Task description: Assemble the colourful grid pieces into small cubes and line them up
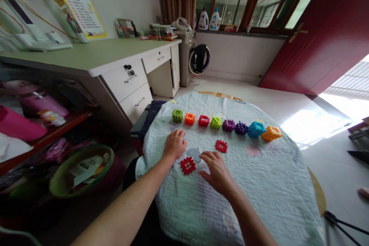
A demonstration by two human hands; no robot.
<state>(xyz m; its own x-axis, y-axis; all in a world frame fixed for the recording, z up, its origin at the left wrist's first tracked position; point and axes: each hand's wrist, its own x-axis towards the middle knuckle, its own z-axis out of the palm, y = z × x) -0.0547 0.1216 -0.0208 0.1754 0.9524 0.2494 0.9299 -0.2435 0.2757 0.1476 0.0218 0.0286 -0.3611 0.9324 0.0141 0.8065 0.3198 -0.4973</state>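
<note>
"While both hands are over the cloth-covered tabletop (pixel 268 184), how do the fingers stand?"

"The right hand (pixel 216 169) has its thumb well apart from its bent fingers, with nothing in the gap. The left hand (pixel 175 144) is palm down, fingers close together and curled; I cannot tell whether anything is under them."

"And the loose pieces?"

"The nearer red piece (pixel 188 165) lies flat between the hands, towards the tabletop's left edge. The farther red piece (pixel 221 146) lies flat just beyond the right hand's fingers, about midway between left and right edges. Past both, towards the far edge, a row of blocks (pixel 228 125) runs from a green block (pixel 177 115) near the left edge to a yellow-orange block (pixel 271 133) near the right."

"How would one of those flat pieces handle?"

"Light, I'd judge, and fairly stiff, like moulded plastic. It may be a bit slippery, though the wrinkled cloth should give some drag. It doesn't look fragile."

"Where would you take hold?"

"By the notched rim, thumb and forefinger on opposite sides, where the teeth ought to give good purchase. Lying so low, it might need a fingernail under one tooth."
</note>
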